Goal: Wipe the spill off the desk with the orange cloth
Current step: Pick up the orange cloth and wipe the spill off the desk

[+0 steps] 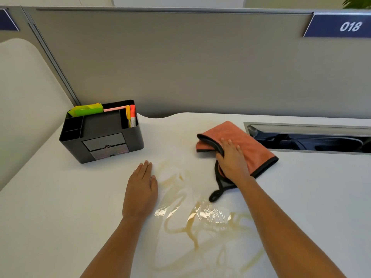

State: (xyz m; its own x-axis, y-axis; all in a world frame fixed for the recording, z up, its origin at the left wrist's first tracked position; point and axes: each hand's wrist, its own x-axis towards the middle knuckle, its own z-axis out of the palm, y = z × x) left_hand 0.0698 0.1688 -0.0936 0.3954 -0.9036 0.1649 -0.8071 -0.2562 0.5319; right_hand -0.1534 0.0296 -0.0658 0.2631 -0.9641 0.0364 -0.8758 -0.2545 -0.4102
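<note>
Two bare forearms enter from the lower edge and reach forward over a white worktop point(60, 207). Between them spreads the spill point(200, 215), a yellowish, glossy liquid in loops and streaks, running from about 6 o'clock up toward the middle of the surface.

At 9 o'clock of the spill, the left hand point(140, 189) lies flat, palm down, fingers straight and together, holding nothing, its edge just beside the wet streaks. The right hand point(232, 159) presses palm down on the orange cloth point(247, 145), fingers spread a little and extended; whether they grip the fabric or only rest on it cannot be told.

The cloth sits at 1 o'clock of the spill, beyond its far edge. It is folded, orange with a dark border, and its long axis runs from 10 o'clock to 4 o'clock. One dark-edged corner curls up by the fingers, and a dark hanging loop point(215, 196) trails out toward 7 o'clock.

At 10 o'clock stands a black desk organiser point(104, 141) holding green and pink notes and markers. A grey partition point(190, 63) closes off the far side, with a blue plate point(341, 26) reading 018 at 2 o'clock. A cable slot point(311, 139) opens in the worktop at 3 o'clock of the cloth.
</note>
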